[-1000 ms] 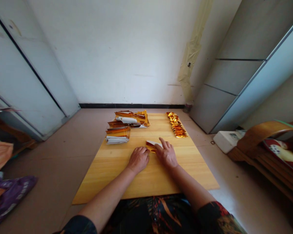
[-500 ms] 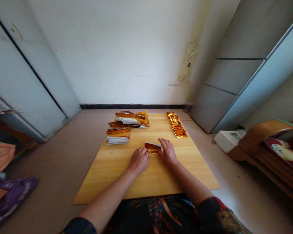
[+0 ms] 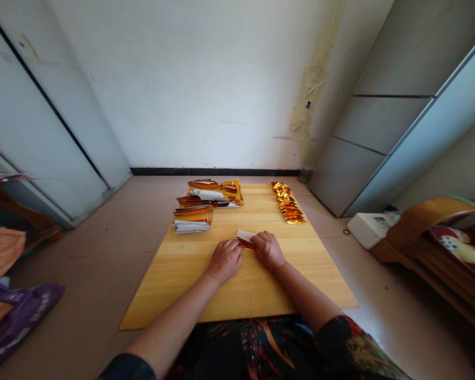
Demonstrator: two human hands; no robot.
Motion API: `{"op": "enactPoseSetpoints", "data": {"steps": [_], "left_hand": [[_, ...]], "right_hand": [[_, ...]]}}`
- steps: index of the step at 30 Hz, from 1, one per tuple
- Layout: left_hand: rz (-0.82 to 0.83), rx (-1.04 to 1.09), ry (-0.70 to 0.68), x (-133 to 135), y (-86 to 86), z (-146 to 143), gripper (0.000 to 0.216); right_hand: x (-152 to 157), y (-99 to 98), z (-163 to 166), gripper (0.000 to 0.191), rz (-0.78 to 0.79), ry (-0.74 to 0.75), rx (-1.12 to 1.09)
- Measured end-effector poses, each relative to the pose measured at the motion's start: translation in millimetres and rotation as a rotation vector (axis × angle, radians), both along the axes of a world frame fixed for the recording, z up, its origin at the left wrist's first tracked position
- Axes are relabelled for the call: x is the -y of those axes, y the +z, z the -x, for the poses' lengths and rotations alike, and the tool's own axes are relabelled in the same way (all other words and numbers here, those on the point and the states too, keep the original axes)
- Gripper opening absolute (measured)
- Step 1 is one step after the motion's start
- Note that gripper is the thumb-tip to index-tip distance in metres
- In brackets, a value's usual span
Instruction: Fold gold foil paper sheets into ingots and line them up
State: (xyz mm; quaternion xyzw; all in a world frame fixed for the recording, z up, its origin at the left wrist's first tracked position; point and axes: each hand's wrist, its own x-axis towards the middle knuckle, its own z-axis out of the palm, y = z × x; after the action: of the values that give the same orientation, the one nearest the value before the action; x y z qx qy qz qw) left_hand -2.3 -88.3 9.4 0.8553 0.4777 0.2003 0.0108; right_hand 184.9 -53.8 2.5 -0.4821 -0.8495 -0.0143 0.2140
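On the wooden tabletop (image 3: 206, 295), a small sheet of gold and red foil paper (image 3: 245, 235) with a pale upper strip lies between my hands. My left hand (image 3: 225, 259) is closed at its left end, fingertips pressed on its lower edge. My right hand (image 3: 268, 250) has curled fingers over its right end and covers that part. Farther off to the left are stacks of gold and white paper sheets (image 3: 192, 219). At the far right of the tabletop runs a row of shiny folded gold foil pieces (image 3: 288, 203).
A white wall (image 3: 206, 105) rises behind the table. On the right stand a grey cabinet (image 3: 368, 126), a white box (image 3: 368, 230) and a wooden seat (image 3: 423, 232). Orange and purple bags (image 3: 27, 322) lie on the floor at left.
My right hand's fingers, raised and spread before, have come down and curled onto the foil paper. More of the paper's pale side shows along its upper edge. My left hand stays nearly still.
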Motion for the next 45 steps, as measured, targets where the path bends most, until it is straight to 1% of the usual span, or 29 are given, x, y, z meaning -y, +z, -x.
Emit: {"op": "enactPoseSetpoints", "data": {"steps": [3,6,8,9,13,17,22,25,28,31,32,34,35,37,38,39,41,43,45], "left_hand": [[-0.007,-0.011,0.006,0,-0.8,1,0.029],[-0.007,-0.021,0.024,1,0.8,1,0.026],[-0.002,-0.027,0.037,3,3.4,1,0.027],[0.003,-0.028,0.044,3,4.8,1,0.027],[0.028,-0.029,0.091,4,7.5,2,0.028],[0.038,-0.055,0.144,4,5.4,4,0.019],[0.035,-0.08,0.164,6,4.0,4,0.017],[0.036,-0.081,0.166,6,2.6,3,0.018],[0.049,-0.056,0.153,4,2.1,8,0.016],[0.062,0.016,0.113,5,9.7,18,0.015],[0.044,0.066,0.128,5,14.5,20,0.018],[-0.052,0.163,0.151,7,25.2,20,0.026],[-0.089,0.182,0.097,8,29.6,18,0.027],[-0.103,0.131,-0.099,7,33.3,10,0.03],[-0.086,0.087,-0.156,5,31.8,5,0.032],[-0.062,0.045,-0.166,3,28.4,2,0.032],[-0.002,-0.039,-0.136,-1,17.4,-2,0.03],[0.035,-0.092,-0.108,-3,6.3,-1,0.036],[0.046,-0.107,-0.088,-2,-0.4,3,0.04]], "right_hand": [[3,4.7,4,0.024,0.034,-0.018,-0.035],[1,6.1,8,0.035,0.105,-0.094,-0.086],[-3,4.0,9,0.036,0.152,-0.14,-0.125],[-5,2.4,9,0.032,0.169,-0.14,-0.139],[-10,-2.0,4,0.013,0.167,-0.063,-0.131],[-1,0.5,1,0.019,0.104,-0.015,-0.083],[17,7.7,4,0.012,0.091,0.054,-0.023],[24,12.3,5,0.011,0.09,0.075,0.035],[27,16.4,5,0.011,0.085,0.101,0.1],[28,17.1,4,0.013,0.09,0.117,0.137],[28,16.2,4,0.013,0.089,0.122,0.141],[27,13.5,3,0.013,0.085,0.125,0.144],[27,12.1,3,0.013,0.08,0.123,0.144],[26,10.5,2,0.015,0.075,0.115,0.146],[25,10.6,2,0.016,0.076,0.116,0.149],[26,11.4,2,0.017,0.08,0.119,0.153],[27,14.4,2,0.016,0.091,0.129,0.159],[29,17.7,1,0.016,0.094,0.134,0.156],[32,20.2,-2,0.017,0.084,0.153,0.143]]}}
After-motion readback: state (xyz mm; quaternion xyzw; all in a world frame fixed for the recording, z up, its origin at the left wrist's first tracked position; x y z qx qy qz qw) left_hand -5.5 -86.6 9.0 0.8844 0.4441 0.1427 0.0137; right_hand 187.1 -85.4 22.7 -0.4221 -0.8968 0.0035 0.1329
